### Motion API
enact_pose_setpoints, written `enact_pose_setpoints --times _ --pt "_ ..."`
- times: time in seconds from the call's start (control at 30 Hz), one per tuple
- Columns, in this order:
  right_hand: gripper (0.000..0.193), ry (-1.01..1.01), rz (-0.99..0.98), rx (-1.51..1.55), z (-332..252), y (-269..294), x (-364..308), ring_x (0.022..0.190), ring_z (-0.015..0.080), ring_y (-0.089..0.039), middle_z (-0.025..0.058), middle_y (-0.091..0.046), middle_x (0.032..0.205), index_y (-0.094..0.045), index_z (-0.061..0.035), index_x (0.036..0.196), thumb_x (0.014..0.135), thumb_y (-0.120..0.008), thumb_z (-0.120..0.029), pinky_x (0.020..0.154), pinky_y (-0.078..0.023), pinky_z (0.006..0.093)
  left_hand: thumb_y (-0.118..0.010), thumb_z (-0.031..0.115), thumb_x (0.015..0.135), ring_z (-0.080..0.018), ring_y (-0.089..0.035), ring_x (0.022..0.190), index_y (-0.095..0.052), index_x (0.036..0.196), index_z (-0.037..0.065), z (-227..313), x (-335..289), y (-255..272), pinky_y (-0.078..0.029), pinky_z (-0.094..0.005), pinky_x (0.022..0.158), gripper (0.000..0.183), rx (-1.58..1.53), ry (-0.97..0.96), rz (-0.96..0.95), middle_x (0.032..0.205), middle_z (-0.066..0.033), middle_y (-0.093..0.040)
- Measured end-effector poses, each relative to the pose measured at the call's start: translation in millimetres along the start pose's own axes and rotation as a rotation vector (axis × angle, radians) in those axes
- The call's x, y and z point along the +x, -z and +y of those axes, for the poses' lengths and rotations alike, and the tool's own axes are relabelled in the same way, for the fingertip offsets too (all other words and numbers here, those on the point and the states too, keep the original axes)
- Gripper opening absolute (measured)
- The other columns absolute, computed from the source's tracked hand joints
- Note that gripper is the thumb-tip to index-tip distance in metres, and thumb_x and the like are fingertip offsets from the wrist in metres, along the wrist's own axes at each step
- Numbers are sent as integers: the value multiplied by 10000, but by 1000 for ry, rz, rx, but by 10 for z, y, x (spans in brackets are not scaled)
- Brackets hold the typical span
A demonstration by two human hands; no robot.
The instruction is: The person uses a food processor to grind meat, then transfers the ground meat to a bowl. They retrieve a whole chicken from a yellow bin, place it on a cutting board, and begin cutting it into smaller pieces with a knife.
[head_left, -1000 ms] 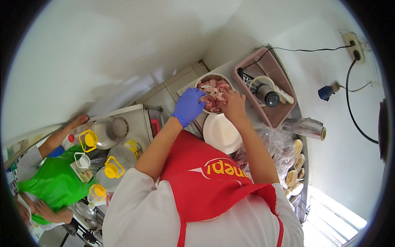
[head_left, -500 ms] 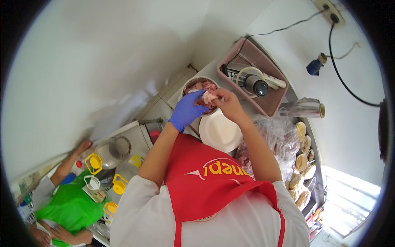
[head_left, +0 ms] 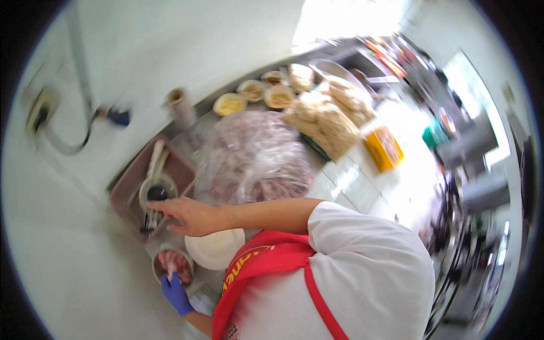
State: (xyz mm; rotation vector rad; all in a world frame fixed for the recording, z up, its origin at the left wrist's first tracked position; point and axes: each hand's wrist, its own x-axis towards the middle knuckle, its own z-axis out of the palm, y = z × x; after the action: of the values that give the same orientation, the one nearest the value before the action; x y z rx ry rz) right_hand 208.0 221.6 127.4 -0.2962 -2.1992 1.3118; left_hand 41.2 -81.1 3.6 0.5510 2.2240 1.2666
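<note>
My left hand, in a blue glove, is at the near edge of a round bowl of raw meat. Its fingers close on a pale piece of meat; blur hides the exact grip. My bare right hand reaches over the near side of a dusty-pink plastic bin, fingers stretched out and holding nothing. Inside that bin, a dark-topped round appliance part sits just beyond my fingertips. A white plate lies beside the bowl, partly under my right forearm.
A large clear plastic bag of pinkish contents lies beyond my right arm. Farther back are several small food bowls, bulging tan bags and a yellow box. A foil roll stands against the wall; a cord hangs near a socket.
My view has swung to the right. My right hand has let go of the pale meat and moved from the bowl to over the bin. My left hand stays at the bowl.
</note>
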Motion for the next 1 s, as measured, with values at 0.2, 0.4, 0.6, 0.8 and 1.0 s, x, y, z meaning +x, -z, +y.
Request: enact_pose_setpoints --times 0.2,0.4,0.6,0.8,1.0 --pt "246 -166 1188 -338 64 1935 -1108 824 162 -550 69 -553 926 -507 -36 1148 950 -651 -21 757 -495 347 -728 201 955 -111 -465 708 -550 786 8 220 457 75 -427 -298 657 313 184 -81 -236 733 10 -520" --pt "259 -154 2008 310 -57 3352 -3242 586 131 -448 4 -434 710 -551 -71 1129 873 -577 -44 533 -416 289 -794 209 891 -104 -492 682 -625 782 -15 325 708 77 -428 -296 642 301 273 -108 -389 703 -7 -575" --pt "104 -189 2036 444 -22 3306 -3786 584 164 -452 40 -457 750 -442 -114 878 894 -543 -98 539 -406 348 -821 210 852 -107 -560 683 -713 781 -15 702 655 -140 -443 -307 634 259 398 75 -540 706 -26 -633" --pt "605 -191 1784 299 206 3078 -3005 620 111 -485 13 -473 766 -355 -36 1496 921 -543 -31 534 -418 278 -739 180 900 -249 -690 779 -774 893 92 30 773 153 -536 -375 721 95 569 -482 -726 907 -107 -745" --pt "588 -377 1206 -33 -59 1953 -2115 814 86 -482 15 -537 990 -484 -38 1512 928 -546 -1 728 -440 218 -792 263 866 -131 -604 798 -722 967 15 595 713 142 -526 -349 747 277 221 24 -304 839 -73 -697"
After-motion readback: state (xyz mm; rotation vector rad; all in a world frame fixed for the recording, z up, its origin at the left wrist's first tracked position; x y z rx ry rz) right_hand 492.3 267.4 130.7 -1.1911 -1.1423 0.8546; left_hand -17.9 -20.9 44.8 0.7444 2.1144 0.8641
